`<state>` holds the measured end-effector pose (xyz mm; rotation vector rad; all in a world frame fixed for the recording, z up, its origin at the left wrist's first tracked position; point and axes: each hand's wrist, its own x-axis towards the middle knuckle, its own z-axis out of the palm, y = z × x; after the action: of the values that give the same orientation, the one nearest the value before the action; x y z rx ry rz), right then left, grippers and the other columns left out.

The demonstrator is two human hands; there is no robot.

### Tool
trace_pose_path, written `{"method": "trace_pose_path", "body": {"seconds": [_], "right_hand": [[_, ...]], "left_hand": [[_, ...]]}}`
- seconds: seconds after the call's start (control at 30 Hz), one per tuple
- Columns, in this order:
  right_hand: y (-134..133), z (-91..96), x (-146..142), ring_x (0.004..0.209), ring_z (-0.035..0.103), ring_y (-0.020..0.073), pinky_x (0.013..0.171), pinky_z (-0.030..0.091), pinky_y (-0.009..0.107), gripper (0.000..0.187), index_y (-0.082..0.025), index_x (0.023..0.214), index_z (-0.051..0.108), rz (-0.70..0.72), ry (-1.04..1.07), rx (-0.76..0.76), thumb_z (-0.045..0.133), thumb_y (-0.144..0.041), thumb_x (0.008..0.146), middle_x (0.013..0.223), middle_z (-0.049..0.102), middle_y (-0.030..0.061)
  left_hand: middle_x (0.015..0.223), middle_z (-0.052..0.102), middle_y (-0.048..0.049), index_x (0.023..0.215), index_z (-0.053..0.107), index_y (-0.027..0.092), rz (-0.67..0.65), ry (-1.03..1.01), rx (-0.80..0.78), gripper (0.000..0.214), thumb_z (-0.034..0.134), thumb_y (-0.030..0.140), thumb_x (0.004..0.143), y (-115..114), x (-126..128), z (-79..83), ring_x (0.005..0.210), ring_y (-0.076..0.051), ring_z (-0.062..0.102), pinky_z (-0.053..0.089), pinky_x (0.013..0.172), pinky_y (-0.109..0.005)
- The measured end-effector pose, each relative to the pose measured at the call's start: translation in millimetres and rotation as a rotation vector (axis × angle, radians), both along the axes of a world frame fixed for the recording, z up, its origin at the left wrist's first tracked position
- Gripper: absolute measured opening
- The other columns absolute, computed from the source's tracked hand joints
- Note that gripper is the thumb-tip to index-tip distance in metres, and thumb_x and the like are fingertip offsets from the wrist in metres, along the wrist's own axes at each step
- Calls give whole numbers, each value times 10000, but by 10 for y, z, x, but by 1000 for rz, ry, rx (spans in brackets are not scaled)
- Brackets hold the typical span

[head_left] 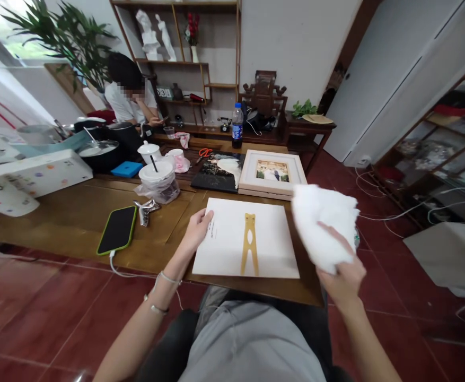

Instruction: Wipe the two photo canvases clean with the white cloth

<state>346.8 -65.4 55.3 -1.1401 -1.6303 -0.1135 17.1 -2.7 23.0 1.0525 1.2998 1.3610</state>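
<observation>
A white rectangular board (pixel 226 249) with a gold tool-like figure printed on it lies at the table's front edge. My left hand (pixel 198 228) grips the board's left edge, thumb on top. To the right of the board, my right hand (pixel 347 273) holds a bunched white cloth (pixel 322 223) in the air, slightly blurred. The cloth hides part of the right fingers. Just behind the board lie stacked white picture frames (pixel 248 170), the top one with a photo in it, beside a dark panel (pixel 212 178).
A phone (pixel 116 231) on a charging cable lies left on the wooden table (pixel 69 212). Near it stand a lidded plastic cup with a straw (pixel 158 180) and a blue box (pixel 126 169). A cola bottle (pixel 237 127) stands farther back. Another person (pixel 131 101) sits at the far left.
</observation>
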Motion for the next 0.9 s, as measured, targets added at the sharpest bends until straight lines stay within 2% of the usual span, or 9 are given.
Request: {"method": "trace_pose_path", "body": {"seconds": [0.07, 0.13, 0.27, 0.37, 0.47, 0.57, 0.7, 0.8, 0.9], "right_hand": [[43, -12, -83, 1193, 507, 290, 957, 447, 527, 316, -190, 470, 433, 300, -319, 11, 581, -65, 719, 1259, 590, 71], [89, -37, -205, 1276, 413, 269, 994, 400, 553, 268, -189, 537, 496, 415, -505, 23, 515, -20, 744, 1334, 525, 69], [156, -141, -379, 1313, 355, 267, 1015, 380, 552, 245, -188, 663, 609, 443, -620, -82, 476, 15, 697, 1330, 522, 122], [177, -216, -416, 1313, 352, 282, 1001, 400, 544, 234, -179, 639, 617, 441, -620, -130, 483, 5, 689, 1356, 488, 143], [182, -254, -421, 1308, 359, 290, 976, 424, 550, 262, -182, 566, 570, 452, -586, -105, 468, -2, 726, 1377, 469, 122], [185, -292, -409, 1293, 385, 285, 976, 429, 539, 284, -192, 598, 577, 465, -521, -106, 435, -21, 774, 1366, 485, 92], [195, -420, -364, 1248, 453, 257, 1024, 406, 448, 300, -203, 996, 647, 462, -468, -155, 369, -199, 882, 1292, 561, 72], [204, -521, -343, 1178, 529, 235, 1061, 371, 360, 521, -128, 1327, 458, 438, -408, -205, 235, -396, 940, 1209, 620, 83], [216, -519, -352, 1113, 581, 233, 1075, 355, 350, 567, -119, 1393, 371, 415, -358, -239, 178, -414, 948, 1148, 656, 68]], "left_hand": [[740, 701, -53, 943, 662, 74, -13, 14, -28, 546, 680, 531, 644, 78, -54, -18, 594, -145, 597, 423, 542, -218], [759, 704, -67, 980, 649, 64, -46, 20, -61, 584, 674, 540, 643, 143, -88, -34, 599, -157, 604, 437, 557, -234], [853, 716, -104, 1078, 618, 62, -130, 144, -92, 600, 622, 534, 706, 190, -123, -41, 639, -188, 630, 454, 558, -255], [1063, 686, -118, 1168, 582, 96, -153, 225, -20, 589, 643, 471, 717, 164, -114, -43, 882, -244, 647, 495, 736, -303], [1193, 632, -107, 1225, 550, 120, -73, 328, 0, 578, 635, 426, 741, 122, -83, -38, 1035, -262, 607, 459, 890, -338], [1165, 650, -94, 1247, 537, 131, -12, 391, -54, 590, 624, 432, 746, 88, -54, -12, 1001, -267, 625, 482, 857, -342], [1089, 691, -59, 1246, 543, 174, 38, 537, -105, 545, 606, 421, 764, 62, -35, 18, 905, -246, 658, 499, 805, -311], [1084, 693, -45, 1256, 534, 195, 32, 596, -153, 518, 578, 411, 788, 57, -23, 24, 876, -240, 665, 508, 756, -295], [1062, 700, -41, 1272, 518, 204, 40, 597, -197, 524, 566, 411, 793, 60, 1, 50, 832, -232, 669, 510, 743, -297]]}}
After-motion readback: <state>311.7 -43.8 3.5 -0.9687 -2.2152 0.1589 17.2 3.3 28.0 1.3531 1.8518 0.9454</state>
